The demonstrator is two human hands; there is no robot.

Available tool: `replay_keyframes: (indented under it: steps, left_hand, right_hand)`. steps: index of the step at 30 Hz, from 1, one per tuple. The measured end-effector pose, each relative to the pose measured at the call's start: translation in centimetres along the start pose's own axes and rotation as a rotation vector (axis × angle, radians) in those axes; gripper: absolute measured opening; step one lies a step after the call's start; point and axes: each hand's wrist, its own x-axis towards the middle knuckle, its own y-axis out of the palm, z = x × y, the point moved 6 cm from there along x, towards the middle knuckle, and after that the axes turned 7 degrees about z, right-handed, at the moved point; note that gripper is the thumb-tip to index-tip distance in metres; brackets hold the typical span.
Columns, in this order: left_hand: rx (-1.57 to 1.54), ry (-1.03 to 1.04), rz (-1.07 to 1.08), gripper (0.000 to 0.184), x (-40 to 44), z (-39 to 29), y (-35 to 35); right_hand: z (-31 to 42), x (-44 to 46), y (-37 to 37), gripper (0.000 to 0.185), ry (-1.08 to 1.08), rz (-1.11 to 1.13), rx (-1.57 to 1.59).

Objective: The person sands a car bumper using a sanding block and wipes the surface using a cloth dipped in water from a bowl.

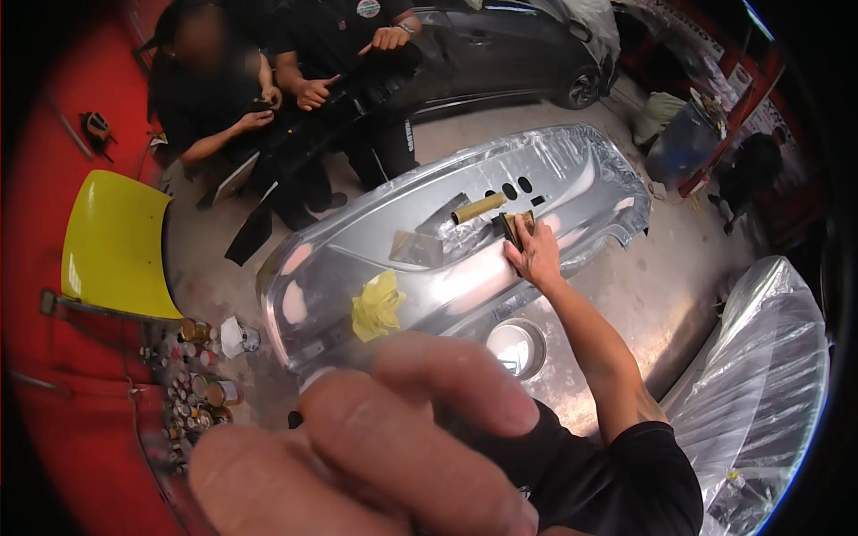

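Note:
My right hand (539,256) presses a small dark sanding block (518,230) with a brownish face against a grey car body panel (349,255). The panel has pale, pinkish patches and clear film on its far right end. Close to the lens, my left hand (375,438) fills the lower middle, its fingers loosely bent and apart, with nothing visible in them. Just beyond the block lies a tan roll (478,208), near grey sheets (416,248). A crumpled yellow cloth (378,305) rests on the panel's left part.
A metal bucket (518,348) stands on the floor by the panel's near side. Cans (201,393) crowd the lower left, below a yellow panel (116,246). Two people (206,98) stand across from me, before a dark car (500,58). Film covers something (760,384) at right.

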Motion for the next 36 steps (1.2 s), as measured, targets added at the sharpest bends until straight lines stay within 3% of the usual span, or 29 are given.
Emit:
replay_keyframes:
  steps: [1,2,4,6,13,15,17,19,23,25,26,31,33,36]
  left_hand:
    - [-0.002,-0.382,-0.291,0.02,3.4,-0.4,1.4]
    - [0.014,-0.286,-0.327,0.009,2.7,0.3,1.7]
    - [0.044,-0.192,-0.357,0.012,2.0,0.5,2.6]
    - [0.159,-0.393,-0.593,0.02,1.1,0.4,3.7]
    - [-0.161,-0.401,-0.46,0.022,-2.0,3.4,6.5]
    - [-0.35,-0.278,-0.297,0.008,-1.9,3.8,7.3]
    - [-0.405,-0.287,-0.338,0.009,-2.0,4.3,8.7]
    - [-0.629,-0.249,-0.351,0.01,-1.9,4.7,9.7]
    - [-0.645,-0.266,-0.277,0.013,-2.5,4.9,12.4]
    - [-0.639,-0.199,-0.185,0.026,-0.5,4.2,13.7]
    - [-0.856,-0.196,-0.187,0.032,-0.7,4.4,15.4]
    - [-0.589,-0.179,-0.097,0.034,-3.5,5.3,13.9]
    - [-0.523,-0.374,0.079,0.037,-6.8,6.5,13.7]
    - [-0.432,-0.745,0.057,0.055,-12.5,8.2,10.6]
  right_hand:
    - [0.0,-0.1,0.0,0.076,-0.006,-0.006,0.007]
    - [-0.1,-0.1,0.0,0.075,0.002,-0.003,0.006]
    - [0.3,-0.1,-0.2,0.074,0.023,0.018,0.017]
    - [0.2,-0.2,-0.3,0.074,0.019,0.014,0.018]
    - [0.1,-0.1,-0.4,0.074,0.033,0.039,0.043]
    - [0.2,-0.2,-0.4,0.074,0.041,0.035,0.042]
    - [0.3,-0.2,-0.5,0.075,0.034,0.028,0.042]
    - [0.5,-0.2,-0.7,0.075,0.025,0.01,0.033]
    - [0.5,-0.2,-0.6,0.074,0.025,-0.007,0.05]
    - [0.5,0.6,-0.2,0.074,0.01,0.005,0.051]
    - [0.5,0.1,-0.1,0.075,0.009,-0.002,0.058]
    - [0.4,-0.1,-0.4,0.074,0.008,-0.016,0.023]
    - [0.3,-0.2,-0.3,0.073,0.005,-0.017,0.025]
    - [0.6,-0.1,-0.5,0.072,0.008,-0.025,0.047]
